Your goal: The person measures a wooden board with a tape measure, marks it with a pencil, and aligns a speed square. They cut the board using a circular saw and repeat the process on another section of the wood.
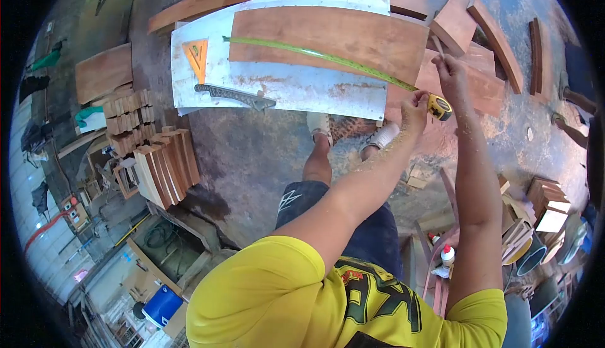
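My left hand (414, 111) is closed on a yellow and black tape measure (440, 107) beside the right end of a white board (290, 99). Its green tape (315, 52) runs out leftward across a brown wooden panel (353, 27) that lies on the board. Just above the case, my right hand (449, 73) pinches a thin stick, which looks like a pencil (437, 44), near the panel's right end. An orange speed square (196, 58) rests on the board's left side. Below it lies a dark-handled tool (234, 95) whose kind I cannot make out.
Curved wooden pieces (498, 42) lie at the upper right. Stacked wood blocks (167, 165) stand on the left, with a blue container (162, 305) lower down. A glue bottle (447, 256) and offcuts sit at the lower right. Another person's limbs (576, 101) show at the right edge.
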A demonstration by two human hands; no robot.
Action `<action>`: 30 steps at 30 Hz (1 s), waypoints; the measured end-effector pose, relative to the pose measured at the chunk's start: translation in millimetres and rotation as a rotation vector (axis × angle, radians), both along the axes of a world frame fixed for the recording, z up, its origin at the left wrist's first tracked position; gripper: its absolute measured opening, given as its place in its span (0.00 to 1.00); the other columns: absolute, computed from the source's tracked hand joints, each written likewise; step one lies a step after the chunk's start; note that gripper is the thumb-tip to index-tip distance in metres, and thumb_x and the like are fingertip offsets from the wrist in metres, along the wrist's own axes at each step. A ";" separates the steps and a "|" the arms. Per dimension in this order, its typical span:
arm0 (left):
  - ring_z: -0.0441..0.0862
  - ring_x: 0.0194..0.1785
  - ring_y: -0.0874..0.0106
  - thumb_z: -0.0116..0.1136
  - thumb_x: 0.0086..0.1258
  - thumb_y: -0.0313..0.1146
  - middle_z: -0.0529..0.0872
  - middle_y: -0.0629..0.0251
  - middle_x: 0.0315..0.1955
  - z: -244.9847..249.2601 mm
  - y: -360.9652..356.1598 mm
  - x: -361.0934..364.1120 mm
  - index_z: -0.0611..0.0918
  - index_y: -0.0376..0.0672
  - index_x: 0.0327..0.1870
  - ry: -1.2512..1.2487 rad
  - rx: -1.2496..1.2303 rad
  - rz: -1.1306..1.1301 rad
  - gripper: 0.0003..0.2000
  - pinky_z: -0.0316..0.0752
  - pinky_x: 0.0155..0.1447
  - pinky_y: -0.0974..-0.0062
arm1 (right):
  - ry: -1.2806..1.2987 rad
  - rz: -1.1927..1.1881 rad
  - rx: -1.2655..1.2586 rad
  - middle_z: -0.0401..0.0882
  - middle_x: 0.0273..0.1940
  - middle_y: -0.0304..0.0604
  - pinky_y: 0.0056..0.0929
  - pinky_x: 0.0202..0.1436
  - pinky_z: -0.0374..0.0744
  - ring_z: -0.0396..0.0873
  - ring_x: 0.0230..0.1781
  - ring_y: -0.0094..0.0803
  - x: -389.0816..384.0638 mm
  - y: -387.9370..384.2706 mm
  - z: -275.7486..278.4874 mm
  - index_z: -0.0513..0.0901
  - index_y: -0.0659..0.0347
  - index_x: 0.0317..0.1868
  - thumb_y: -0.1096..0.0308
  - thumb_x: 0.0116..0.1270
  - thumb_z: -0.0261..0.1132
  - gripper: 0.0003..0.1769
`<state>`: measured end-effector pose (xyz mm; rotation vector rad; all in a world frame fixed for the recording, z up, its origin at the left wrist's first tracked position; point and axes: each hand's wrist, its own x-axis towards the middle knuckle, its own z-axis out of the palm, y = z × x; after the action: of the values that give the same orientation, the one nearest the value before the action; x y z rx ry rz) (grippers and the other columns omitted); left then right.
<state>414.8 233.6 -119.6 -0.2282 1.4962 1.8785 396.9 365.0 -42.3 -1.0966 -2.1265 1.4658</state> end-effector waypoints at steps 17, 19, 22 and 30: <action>0.83 0.40 0.69 0.56 0.70 0.31 0.83 0.60 0.44 64.0 -65.2 -82.0 0.78 0.36 0.53 0.033 -0.160 -0.389 0.13 0.80 0.49 0.74 | -0.375 0.761 -0.167 0.82 0.26 0.44 0.29 0.29 0.78 0.79 0.21 0.28 16.1 -0.5 32.2 0.84 0.64 0.52 0.64 0.60 0.66 0.20; 0.83 0.40 0.67 0.59 0.67 0.31 0.83 0.58 0.43 48.9 -99.3 -121.4 0.79 0.36 0.52 0.651 -0.438 -0.401 0.15 0.79 0.45 0.71 | -0.377 0.780 -0.089 0.81 0.24 0.42 0.29 0.27 0.77 0.77 0.19 0.26 17.3 -0.6 32.7 0.84 0.65 0.51 0.64 0.61 0.65 0.20; 0.70 0.63 0.51 0.66 0.61 0.40 0.73 0.46 0.60 53.5 -147.7 -189.2 0.74 0.37 0.59 1.183 -0.818 -0.244 0.27 0.65 0.66 0.55 | -0.375 0.779 -0.147 0.80 0.23 0.41 0.29 0.26 0.75 0.75 0.20 0.24 17.7 -3.3 29.1 0.83 0.67 0.51 0.64 0.62 0.65 0.20; 0.46 0.77 0.41 0.62 0.63 0.59 0.48 0.31 0.73 39.3 -181.7 -255.5 0.55 0.30 0.74 1.114 -1.221 -0.491 0.49 0.47 0.77 0.51 | -0.376 0.749 -0.303 0.78 0.25 0.35 0.25 0.26 0.73 0.73 0.23 0.20 19.3 3.0 15.2 0.83 0.66 0.53 0.67 0.63 0.64 0.19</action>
<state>159.3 51.9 -80.3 0.7066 2.9169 0.3884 416.2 368.0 -27.1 -0.7224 -2.8447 2.0883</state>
